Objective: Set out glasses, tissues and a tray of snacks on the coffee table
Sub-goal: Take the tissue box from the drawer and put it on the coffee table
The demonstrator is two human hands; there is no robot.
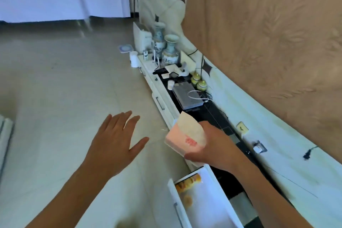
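One pack of tissues (185,138) is held at lower centre-right of the frame, clasped by the right hand (214,146), its long axis tilted up and away toward the upper centre. The left hand (114,142) is spread flat, grasping nothing, over the floor (55,89). One open drawer (205,200) is seen below, holding one snack packet (188,181). Two vases (164,44) are stood on the long surface (166,102) farther up.

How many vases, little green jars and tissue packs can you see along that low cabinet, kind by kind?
Blue-and-white vases: 2, the far vase and the near vase
Small green lidded jars: 2, the far jar and the near jar
Tissue packs: 1, the tissue pack held by the right hand above the open drawer
Total: 5
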